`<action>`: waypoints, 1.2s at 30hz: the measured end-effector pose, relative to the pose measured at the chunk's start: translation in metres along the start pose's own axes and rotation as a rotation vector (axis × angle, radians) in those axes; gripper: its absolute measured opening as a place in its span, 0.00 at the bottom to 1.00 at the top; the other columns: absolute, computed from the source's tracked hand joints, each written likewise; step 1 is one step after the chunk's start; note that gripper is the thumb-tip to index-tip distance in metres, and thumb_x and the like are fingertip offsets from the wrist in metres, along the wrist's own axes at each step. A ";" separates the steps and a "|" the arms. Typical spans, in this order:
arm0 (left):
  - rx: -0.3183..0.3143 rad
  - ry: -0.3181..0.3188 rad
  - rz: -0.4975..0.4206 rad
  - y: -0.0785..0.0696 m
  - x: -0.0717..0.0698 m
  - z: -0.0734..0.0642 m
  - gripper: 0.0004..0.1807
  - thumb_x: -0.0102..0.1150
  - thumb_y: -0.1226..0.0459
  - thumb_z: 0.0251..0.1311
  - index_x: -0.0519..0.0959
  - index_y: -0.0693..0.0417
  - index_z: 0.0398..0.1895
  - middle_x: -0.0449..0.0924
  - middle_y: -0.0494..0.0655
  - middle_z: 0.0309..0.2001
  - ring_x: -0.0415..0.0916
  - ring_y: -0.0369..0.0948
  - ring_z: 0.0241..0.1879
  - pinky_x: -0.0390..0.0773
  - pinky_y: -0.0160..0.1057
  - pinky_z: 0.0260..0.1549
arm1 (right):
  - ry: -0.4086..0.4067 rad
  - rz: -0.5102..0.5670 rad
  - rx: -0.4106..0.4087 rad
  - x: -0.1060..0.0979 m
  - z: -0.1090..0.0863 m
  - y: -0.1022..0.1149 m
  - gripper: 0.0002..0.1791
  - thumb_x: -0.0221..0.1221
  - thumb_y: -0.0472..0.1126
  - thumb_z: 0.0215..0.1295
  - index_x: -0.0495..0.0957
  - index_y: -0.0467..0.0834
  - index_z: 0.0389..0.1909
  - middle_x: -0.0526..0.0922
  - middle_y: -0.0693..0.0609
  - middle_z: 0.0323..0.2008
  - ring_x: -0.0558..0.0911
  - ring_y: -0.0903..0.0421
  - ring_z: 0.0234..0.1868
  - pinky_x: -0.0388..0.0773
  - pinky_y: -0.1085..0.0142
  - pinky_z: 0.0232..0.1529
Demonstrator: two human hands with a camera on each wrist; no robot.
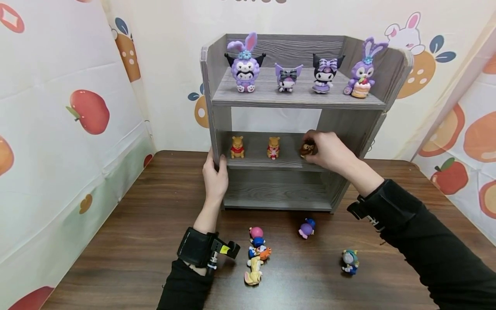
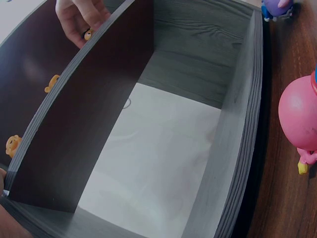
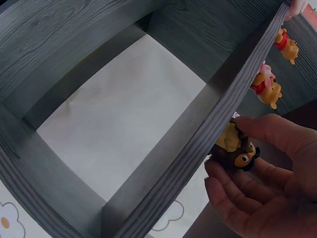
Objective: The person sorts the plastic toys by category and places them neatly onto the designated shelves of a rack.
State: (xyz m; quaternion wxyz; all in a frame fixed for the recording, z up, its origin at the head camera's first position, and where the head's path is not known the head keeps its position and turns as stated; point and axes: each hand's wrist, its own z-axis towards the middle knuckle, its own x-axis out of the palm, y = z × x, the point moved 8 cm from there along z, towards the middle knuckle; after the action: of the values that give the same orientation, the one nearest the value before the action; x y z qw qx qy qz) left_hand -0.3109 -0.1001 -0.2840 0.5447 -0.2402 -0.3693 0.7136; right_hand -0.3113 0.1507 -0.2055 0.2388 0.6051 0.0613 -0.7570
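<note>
My right hand [image 1: 329,148] pinches a brown owl figurine [image 3: 234,148] between thumb and fingers at the right part of the middle shelf. The owl's yellow belly and orange-ringed eyes show in the right wrist view. My left hand [image 1: 215,178] holds the lower left side panel of the grey wooden shelf unit [image 1: 279,103]; only a bit of it shows in the left wrist view. Left of the owl, on the same shelf, are a bear figurine with a pink piece in front [image 1: 273,148] and a bear in a red shirt [image 1: 237,147].
On the top shelf stand several purple figurines, among them a tall rabbit-eared one [image 1: 245,69]. In front of the unit, a row of figurines [image 1: 254,269], a purple-and-blue one [image 1: 307,229] and a grey-blue one [image 1: 350,261] lie on the brown table [image 1: 155,241].
</note>
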 end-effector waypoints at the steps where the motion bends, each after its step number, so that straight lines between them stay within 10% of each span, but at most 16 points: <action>1: 0.001 0.000 0.002 0.000 0.000 0.000 0.24 0.42 0.74 0.64 0.66 0.66 0.65 0.70 0.62 0.61 0.65 0.48 0.62 0.64 0.50 0.61 | 0.002 0.000 0.004 0.000 0.000 0.000 0.25 0.63 0.32 0.55 0.71 0.29 0.54 0.79 0.33 0.43 0.79 0.41 0.40 0.75 0.50 0.40; 8: 0.010 -0.005 0.012 0.002 0.000 0.001 0.24 0.42 0.74 0.64 0.67 0.65 0.64 0.70 0.62 0.61 0.67 0.49 0.61 0.65 0.51 0.60 | -0.042 0.015 0.024 -0.010 -0.007 0.000 0.27 0.62 0.35 0.58 0.69 0.30 0.58 0.78 0.32 0.47 0.77 0.38 0.48 0.72 0.47 0.47; 22: 0.013 -0.008 0.021 0.002 -0.001 0.002 0.24 0.42 0.74 0.63 0.66 0.67 0.64 0.71 0.63 0.60 0.67 0.50 0.61 0.65 0.51 0.60 | -0.442 0.042 -0.205 -0.033 -0.053 0.036 0.13 0.63 0.27 0.53 0.78 0.32 0.42 0.80 0.38 0.39 0.78 0.42 0.43 0.74 0.49 0.44; 36: 0.012 -0.016 0.019 0.001 -0.001 0.000 0.24 0.43 0.74 0.63 0.67 0.67 0.63 0.71 0.64 0.59 0.68 0.50 0.60 0.65 0.51 0.60 | -0.407 0.003 -0.371 0.014 -0.094 0.058 0.14 0.68 0.27 0.45 0.80 0.38 0.35 0.82 0.49 0.34 0.80 0.53 0.37 0.78 0.59 0.35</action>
State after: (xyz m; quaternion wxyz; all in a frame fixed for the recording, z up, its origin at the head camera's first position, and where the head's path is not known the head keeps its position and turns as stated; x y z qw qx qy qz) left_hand -0.3110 -0.1011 -0.2848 0.5365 -0.2348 -0.3669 0.7228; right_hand -0.2050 0.1314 -0.2314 0.3542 0.3866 0.1489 -0.8384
